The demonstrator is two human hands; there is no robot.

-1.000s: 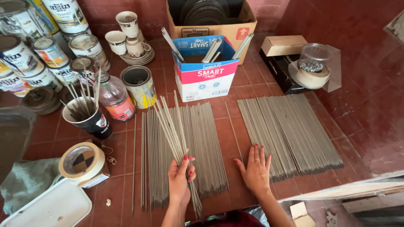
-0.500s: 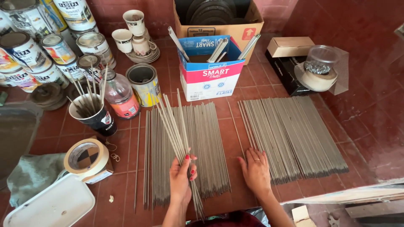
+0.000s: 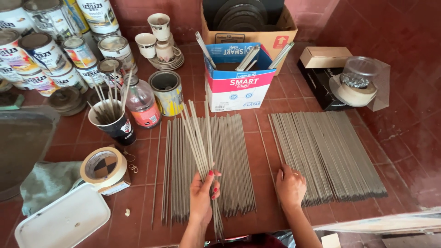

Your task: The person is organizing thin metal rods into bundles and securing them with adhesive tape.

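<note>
Your left hand [image 3: 202,195] is closed around a small bundle of thin grey rods [image 3: 198,138], fingers wrapped near the lower ends so the tops fan out and point away from you. Your right hand [image 3: 290,186] lies flat and open, fingertips touching the near left corner of the right-hand pile of rods [image 3: 328,154]; it grips nothing.

Keep the left grip firm and low, since the fanned tips look ready to slide apart. Squaring the lower ends against the floor would probably line them up. With the right hand, press lightly, or the neat row may scatter.

Under and beside the left hand a second pile of rods [image 3: 229,160] lies in a row on the red tiled floor [image 3: 404,119], with a few loose ones strayed to its left. Further left of that hand sit a roll of tape [image 3: 104,169], a black cup [image 3: 113,124] full of sticks and a white tray [image 3: 62,220]. Beyond both hands stand a small open box [image 3: 236,87], a larger cardboard box [image 3: 250,34], paint cans [image 3: 43,55], a bottle [image 3: 142,103] and stacked teacups [image 3: 161,41]. Past the right hand lies a roll under a clear lid [image 3: 356,85].
</note>
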